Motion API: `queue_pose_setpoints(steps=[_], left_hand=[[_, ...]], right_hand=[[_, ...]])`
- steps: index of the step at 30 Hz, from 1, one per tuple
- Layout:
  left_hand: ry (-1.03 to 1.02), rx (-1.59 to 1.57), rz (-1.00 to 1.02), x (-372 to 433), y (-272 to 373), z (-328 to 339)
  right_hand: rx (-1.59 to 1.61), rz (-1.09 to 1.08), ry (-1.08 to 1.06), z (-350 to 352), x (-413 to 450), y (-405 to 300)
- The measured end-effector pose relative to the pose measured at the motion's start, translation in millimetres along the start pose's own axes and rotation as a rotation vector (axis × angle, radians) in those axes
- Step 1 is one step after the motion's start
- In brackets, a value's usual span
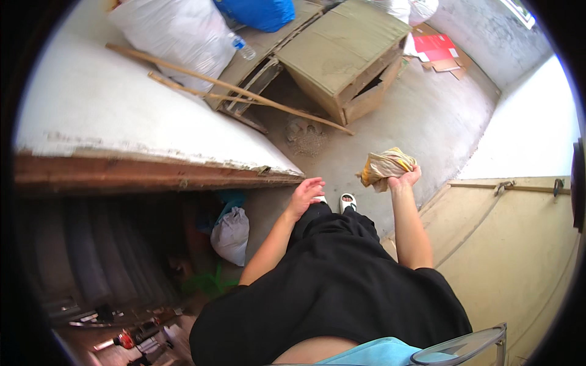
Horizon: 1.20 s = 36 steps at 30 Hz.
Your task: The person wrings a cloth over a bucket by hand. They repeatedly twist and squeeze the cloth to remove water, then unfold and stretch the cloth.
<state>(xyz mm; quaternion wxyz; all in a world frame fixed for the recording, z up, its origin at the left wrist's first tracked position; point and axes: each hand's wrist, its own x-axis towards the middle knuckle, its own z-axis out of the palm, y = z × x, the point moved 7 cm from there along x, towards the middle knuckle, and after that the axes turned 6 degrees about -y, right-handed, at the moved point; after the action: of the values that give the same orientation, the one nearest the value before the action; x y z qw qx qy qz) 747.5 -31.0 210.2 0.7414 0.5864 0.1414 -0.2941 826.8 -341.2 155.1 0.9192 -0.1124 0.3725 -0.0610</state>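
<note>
My right hand point(405, 177) grips a crumpled cloth point(386, 167), cream with yellow parts, held out over the concrete floor. My left hand point(306, 196) is empty, its fingers apart, near the end of the door frame's wooden edge. Ahead on the floor stands an old wooden cabinet point(341, 45) with a loose front panel. Two long wooden sticks point(238, 89) lean across in front of it, and a heap of debris point(307, 137) lies beside the end of the longer one.
White sacks point(176, 34), a blue bag point(261, 13) and a plastic bottle point(242, 45) are at the upper left. Flattened cardboard point(437, 48) lies by the far wall. A wooden door point(508, 238) stands on my right. A tied bag point(231, 235) is in the dark space at left.
</note>
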Motion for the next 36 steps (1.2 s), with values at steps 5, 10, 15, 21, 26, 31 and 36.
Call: queue_pose_setpoints(steps=[5,10,15,21,26,31,36], left_hand=[[-0.104,-0.307,-0.35,52,5,79],[-0.36,-0.793,-0.216,103,43,119],[-0.301,-0.743,-0.197,153,58,96],[-0.102,-0.64,-0.103,231,79,91],[-0.023,-0.42,-0.037,270,100,107],[-0.186,-0.227,0.02,299,137,143],[-0.311,-0.396,-0.128,317,178,174]], right_hand=[[0.134,0.158,-0.354,51,-61,29],[-0.396,0.109,-0.454,86,-70,64],[-0.861,-0.143,-0.383,99,-12,18],[-0.602,0.246,0.091,48,61,-5],[-0.237,0.196,-0.086,56,100,-30],[0.014,0.059,0.037,66,105,-68],[0.29,-0.049,-0.488,110,96,-125]])
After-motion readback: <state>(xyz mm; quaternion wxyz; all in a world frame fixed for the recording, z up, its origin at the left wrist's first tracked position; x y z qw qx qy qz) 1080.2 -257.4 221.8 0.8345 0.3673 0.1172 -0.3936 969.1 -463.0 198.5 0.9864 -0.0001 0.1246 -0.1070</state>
